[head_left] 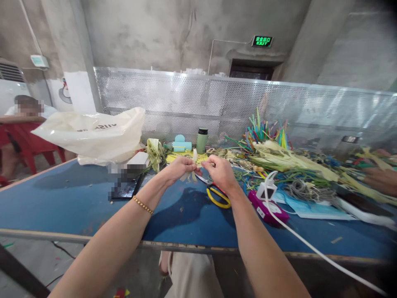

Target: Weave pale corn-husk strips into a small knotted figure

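My left hand (182,166) is closed in a pinch, with a small pale strip (194,155) standing up at its fingertips. Close beside it, my right hand (221,170) has its fingers curled together; whatever lies in them is too small to make out. Under the right hand are scissors (218,203) with yellow and red handles, their blades pointing towards the left hand. They seem to rest on the table, partly hidden by the hand. Behind both hands lies a yellow sheet (170,158) with scraps on it.
The blue table (77,198) carries a large white plastic bag (102,142), a dark tablet-like device (125,188), a green bottle (202,140), heaped husks (288,159), a purple box (268,209) and a white cable (297,236). Another person's hand (380,180) is at right; a person sits far left.
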{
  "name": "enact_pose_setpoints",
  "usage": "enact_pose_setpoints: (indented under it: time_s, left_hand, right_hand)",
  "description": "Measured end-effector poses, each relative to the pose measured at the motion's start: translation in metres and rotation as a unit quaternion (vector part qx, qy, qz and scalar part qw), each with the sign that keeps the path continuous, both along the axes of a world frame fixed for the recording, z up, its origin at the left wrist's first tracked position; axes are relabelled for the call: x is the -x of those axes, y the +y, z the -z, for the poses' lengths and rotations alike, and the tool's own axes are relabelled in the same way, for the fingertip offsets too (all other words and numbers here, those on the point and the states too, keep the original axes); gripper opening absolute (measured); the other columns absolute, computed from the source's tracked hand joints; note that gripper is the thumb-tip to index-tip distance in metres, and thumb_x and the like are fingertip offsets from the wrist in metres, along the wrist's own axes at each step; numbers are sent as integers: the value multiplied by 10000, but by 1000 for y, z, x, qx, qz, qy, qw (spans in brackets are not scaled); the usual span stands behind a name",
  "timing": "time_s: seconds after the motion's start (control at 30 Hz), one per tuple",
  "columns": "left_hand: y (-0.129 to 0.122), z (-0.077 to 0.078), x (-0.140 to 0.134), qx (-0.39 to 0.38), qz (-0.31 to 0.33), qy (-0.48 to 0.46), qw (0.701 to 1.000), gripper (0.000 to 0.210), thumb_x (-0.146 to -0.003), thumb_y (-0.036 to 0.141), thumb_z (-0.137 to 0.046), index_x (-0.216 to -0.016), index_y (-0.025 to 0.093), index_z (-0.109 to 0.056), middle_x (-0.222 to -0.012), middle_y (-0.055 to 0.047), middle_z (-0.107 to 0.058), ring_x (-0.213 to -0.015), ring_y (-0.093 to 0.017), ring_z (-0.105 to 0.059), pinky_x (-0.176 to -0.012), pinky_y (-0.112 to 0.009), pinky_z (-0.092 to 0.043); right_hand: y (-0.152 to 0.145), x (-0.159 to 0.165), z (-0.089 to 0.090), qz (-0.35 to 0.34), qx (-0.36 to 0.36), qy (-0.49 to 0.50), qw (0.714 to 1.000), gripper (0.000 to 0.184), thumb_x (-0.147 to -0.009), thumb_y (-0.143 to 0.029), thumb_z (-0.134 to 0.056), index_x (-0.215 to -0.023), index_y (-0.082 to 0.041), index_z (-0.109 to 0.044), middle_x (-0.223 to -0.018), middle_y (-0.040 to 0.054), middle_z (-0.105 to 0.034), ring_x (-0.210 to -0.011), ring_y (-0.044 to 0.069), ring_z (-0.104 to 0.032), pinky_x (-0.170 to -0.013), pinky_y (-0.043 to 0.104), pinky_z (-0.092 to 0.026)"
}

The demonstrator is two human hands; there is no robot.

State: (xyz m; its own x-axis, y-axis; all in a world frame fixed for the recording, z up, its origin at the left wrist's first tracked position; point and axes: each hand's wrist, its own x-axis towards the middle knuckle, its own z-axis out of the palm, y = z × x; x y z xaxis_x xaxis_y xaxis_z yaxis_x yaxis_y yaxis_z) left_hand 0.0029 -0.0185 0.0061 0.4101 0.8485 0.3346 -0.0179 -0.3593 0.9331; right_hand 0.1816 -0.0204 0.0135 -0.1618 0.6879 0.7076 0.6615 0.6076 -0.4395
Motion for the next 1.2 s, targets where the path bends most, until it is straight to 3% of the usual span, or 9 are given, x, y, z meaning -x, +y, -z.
enact_pose_setpoints:
  time_s: [0.23,0.4,0.5,0.67,0.87,1.03,1.2]
  left_hand:
    - [0,0,2,18,8,-19,1000,252,-711,354,-757,-683,110,-697,-753,-98,-734,-757,-184,-645,-806,-322,-452]
    - [-1,-1,4,68,51,-28,996,440,-689,536,-753,-748,101,-722,-732,-106,-710,-781,-203,-636,-782,-330,-461]
    - [-3,-4,6,49,14,-19,998,484,-718,599,-697,-717,115,-708,-659,-56,-653,-682,-161,-565,-684,-292,-428]
    - [-2,-7,10,-29,-74,46,996,348,-710,460,-727,-651,122,-671,-605,4,-552,-627,-120,-456,-601,-257,-329]
    - [2,-4,7,-30,-76,63,995,264,-600,336,-779,-636,119,-632,-540,52,-430,-542,-78,-341,-540,-247,-223]
    - [0,-3,1,-64,-63,59,994,283,-590,297,-777,-559,133,-548,-541,55,-407,-547,-75,-347,-536,-244,-239]
    - [-2,-3,-1,-56,-52,62,995,298,-604,310,-790,-579,134,-552,-520,51,-445,-510,-67,-352,-497,-231,-220]
  right_hand:
    - [-1,0,-1,11,7,-1,1000,291,-824,-326,-597,-572,-203,-523,-554,-6,-550,-554,135,-446,-568,273,-273]
    - [5,-1,2,11,0,-2,1000,266,-825,-321,-587,-592,-201,-541,-597,13,-590,-580,147,-481,-584,272,-299]
    - [7,-2,2,20,-5,2,1000,243,-820,-324,-602,-615,-199,-569,-621,22,-616,-604,157,-513,-594,269,-316]
    - [5,-2,2,16,-7,1,1000,253,-830,-338,-617,-627,-191,-589,-626,18,-630,-612,152,-532,-602,260,-324]
    - [5,-1,3,11,-6,-21,1000,213,-833,-300,-615,-656,-182,-629,-646,27,-653,-628,159,-553,-612,263,-339]
    - [4,0,3,-63,45,-11,997,232,-855,-342,-586,-742,-173,-698,-777,57,-719,-723,178,-623,-666,263,-408]
    - [1,6,4,-88,76,61,991,176,-809,-292,-610,-709,-167,-683,-604,10,-649,-583,144,-570,-596,248,-400]
